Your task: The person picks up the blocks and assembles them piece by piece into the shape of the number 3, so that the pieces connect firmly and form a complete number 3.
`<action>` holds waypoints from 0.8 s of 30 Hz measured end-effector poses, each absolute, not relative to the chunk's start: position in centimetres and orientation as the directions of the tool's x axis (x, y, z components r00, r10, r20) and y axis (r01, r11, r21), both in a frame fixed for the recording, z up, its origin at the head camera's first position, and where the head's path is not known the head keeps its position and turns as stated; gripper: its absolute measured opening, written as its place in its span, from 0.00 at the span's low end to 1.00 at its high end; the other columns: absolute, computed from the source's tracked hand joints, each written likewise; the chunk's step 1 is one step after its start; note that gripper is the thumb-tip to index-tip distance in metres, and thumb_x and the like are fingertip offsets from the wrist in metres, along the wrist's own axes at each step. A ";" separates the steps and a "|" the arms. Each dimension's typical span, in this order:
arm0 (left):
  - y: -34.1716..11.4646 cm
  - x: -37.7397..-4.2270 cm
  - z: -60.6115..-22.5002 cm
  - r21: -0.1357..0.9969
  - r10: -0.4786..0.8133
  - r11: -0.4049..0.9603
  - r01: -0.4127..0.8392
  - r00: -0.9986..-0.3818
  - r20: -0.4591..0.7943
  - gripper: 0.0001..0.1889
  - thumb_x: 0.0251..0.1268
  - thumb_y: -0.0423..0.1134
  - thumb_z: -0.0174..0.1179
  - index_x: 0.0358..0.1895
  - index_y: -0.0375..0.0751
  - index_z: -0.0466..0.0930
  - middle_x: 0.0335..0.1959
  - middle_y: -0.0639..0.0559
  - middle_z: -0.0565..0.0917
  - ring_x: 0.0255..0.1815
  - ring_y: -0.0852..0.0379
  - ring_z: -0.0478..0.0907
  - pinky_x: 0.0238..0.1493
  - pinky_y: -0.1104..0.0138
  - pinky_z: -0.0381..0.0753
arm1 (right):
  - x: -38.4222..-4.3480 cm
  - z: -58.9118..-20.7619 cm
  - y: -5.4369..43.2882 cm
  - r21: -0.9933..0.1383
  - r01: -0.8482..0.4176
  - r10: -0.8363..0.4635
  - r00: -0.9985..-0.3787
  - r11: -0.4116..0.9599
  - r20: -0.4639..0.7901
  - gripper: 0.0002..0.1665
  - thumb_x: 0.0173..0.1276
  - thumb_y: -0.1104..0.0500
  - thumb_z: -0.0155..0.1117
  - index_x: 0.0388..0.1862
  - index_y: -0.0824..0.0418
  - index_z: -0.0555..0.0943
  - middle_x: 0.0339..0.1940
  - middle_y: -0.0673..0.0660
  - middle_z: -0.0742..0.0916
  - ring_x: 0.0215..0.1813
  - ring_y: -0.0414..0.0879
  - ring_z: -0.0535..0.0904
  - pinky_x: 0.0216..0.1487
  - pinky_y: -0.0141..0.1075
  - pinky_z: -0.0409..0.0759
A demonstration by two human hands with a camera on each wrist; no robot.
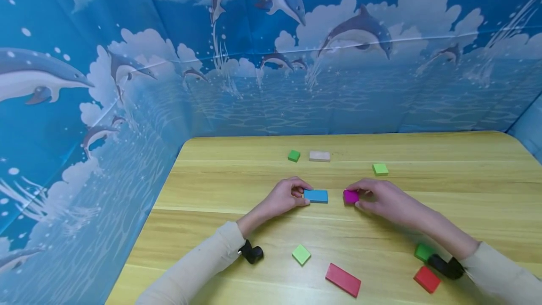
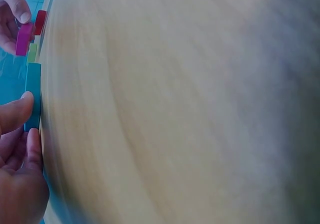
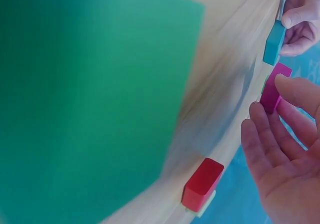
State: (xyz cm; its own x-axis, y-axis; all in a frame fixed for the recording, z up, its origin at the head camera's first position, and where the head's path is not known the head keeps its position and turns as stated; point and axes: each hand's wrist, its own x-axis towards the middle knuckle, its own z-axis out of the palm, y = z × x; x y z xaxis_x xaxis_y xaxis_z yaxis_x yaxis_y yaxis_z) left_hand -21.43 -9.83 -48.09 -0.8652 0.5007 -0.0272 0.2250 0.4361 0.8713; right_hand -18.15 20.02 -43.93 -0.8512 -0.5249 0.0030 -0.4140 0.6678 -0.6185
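Observation:
My left hand [image 1: 284, 197] pinches the left end of a flat blue rectangular block [image 1: 317, 196] between thumb and fingers, low over the wooden table. Facing it across a small gap, a magenta block [image 1: 350, 197] sits in the thumb and fingertips of my right hand [image 1: 384, 200]. In the left wrist view the blue block [image 2: 33, 82] stands on the table's surface line, with the thumb on its side. The right wrist view shows the magenta block [image 3: 272, 91] gripped near its edge, the other fingers spread loosely beside it.
Behind the hands lie a green block [image 1: 294, 156], a pale grey block [image 1: 319, 156] and a light green block [image 1: 380, 169]. Nearer are another light green block [image 1: 301, 254] and a long dark pink block [image 1: 343, 279]. Under the right forearm are a green block [image 1: 423, 252] and a red block [image 1: 426, 279].

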 end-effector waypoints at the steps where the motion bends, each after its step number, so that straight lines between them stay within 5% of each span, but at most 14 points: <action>1: -9.8 -21.4 -48.1 0.872 0.502 0.434 0.227 -0.865 -0.025 0.15 0.59 0.32 0.70 0.50 0.42 0.84 0.39 0.53 0.77 0.38 0.60 0.73 0.42 0.70 0.76 | -18.3 -43.9 19.9 -0.619 -0.414 -0.528 -0.849 0.668 -0.002 0.22 0.64 0.63 0.69 0.58 0.60 0.81 0.51 0.52 0.84 0.50 0.48 0.81 0.50 0.45 0.81; 24: -9.8 -21.4 -48.0 0.868 0.497 0.442 0.224 -0.868 -0.029 0.15 0.59 0.32 0.70 0.50 0.42 0.84 0.38 0.55 0.77 0.37 0.61 0.73 0.42 0.71 0.76 | -20.4 -44.3 17.5 -0.639 -0.395 -0.558 -0.828 0.659 -0.064 0.19 0.63 0.62 0.71 0.54 0.60 0.83 0.47 0.51 0.85 0.47 0.47 0.81 0.48 0.43 0.81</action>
State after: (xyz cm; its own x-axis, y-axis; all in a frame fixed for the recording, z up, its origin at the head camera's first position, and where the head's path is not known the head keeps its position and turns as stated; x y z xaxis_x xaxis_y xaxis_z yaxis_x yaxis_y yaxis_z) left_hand -21.41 -9.80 -48.00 -0.8676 0.4965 -0.0287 0.2245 0.4424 0.8683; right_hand -20.37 17.53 -44.25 -0.8275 -0.5578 -0.0638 -0.3953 0.6595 -0.6394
